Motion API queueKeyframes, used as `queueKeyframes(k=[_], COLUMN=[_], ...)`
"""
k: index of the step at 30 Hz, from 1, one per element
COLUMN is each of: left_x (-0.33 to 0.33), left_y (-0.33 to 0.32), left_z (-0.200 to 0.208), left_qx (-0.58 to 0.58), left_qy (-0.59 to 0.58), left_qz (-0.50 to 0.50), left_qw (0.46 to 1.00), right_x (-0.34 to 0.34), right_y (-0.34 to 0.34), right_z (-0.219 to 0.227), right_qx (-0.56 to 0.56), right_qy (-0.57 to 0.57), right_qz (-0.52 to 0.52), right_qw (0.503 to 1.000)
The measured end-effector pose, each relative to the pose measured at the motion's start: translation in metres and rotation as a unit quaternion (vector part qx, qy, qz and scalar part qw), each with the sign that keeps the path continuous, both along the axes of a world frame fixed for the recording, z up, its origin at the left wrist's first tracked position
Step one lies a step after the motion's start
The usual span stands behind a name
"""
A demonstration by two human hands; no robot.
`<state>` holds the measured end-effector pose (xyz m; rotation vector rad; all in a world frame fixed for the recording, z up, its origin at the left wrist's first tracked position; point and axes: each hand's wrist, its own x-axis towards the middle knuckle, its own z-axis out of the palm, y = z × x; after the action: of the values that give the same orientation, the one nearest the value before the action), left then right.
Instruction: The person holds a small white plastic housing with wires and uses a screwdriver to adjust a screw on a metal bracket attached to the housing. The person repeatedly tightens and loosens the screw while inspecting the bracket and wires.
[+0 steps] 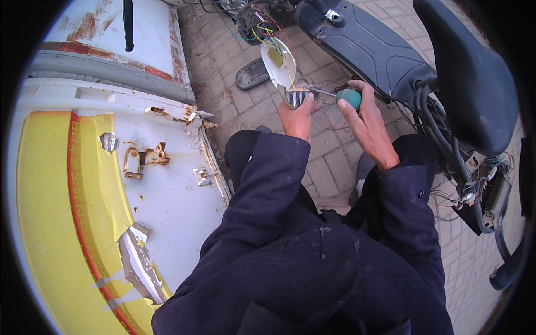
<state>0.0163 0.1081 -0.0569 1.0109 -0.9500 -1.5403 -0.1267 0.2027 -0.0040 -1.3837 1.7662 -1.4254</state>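
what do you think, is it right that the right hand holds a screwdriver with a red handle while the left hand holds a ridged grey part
Not quite: the screwdriver has a green handle, not a red one, as the head view shows. The right hand does hold it, while the left hand holds a ridged grey part.

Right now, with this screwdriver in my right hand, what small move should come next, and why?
I'd probably steady the ribbed part with your left hand first: your right hand holds the screwdriver by its green handle, its shaft pointing toward that part, close to your left thumb.
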Motion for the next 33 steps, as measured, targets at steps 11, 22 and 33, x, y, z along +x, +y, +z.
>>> queueKeyframes(k=[11, 22, 33], left_x=[-0.0012, 0.0012, -0.0001], left_y=[0.0004, -0.0023, -0.0021], left_z=[-0.0022, 0.0012, -0.0023], left_qx=[-0.011, -0.002, -0.004], left_qy=[0.005, -0.014, 0.009], left_qz=[-0.007, -0.008, 0.004], left_qw=[1.0, 1.0, 1.0], right_x=[-0.0078, -0.002, -0.0059], right_y=[-0.0008, 0.0, -0.0003], right_z=[0.0084, 0.0072, 0.0067], right_qx=[0.114, 0.071, 0.114], right_qy=[0.032, -0.024, -0.038], right_qz=[0.009, 0.053, 0.009], right_qw=[0.993, 0.996, 0.993])
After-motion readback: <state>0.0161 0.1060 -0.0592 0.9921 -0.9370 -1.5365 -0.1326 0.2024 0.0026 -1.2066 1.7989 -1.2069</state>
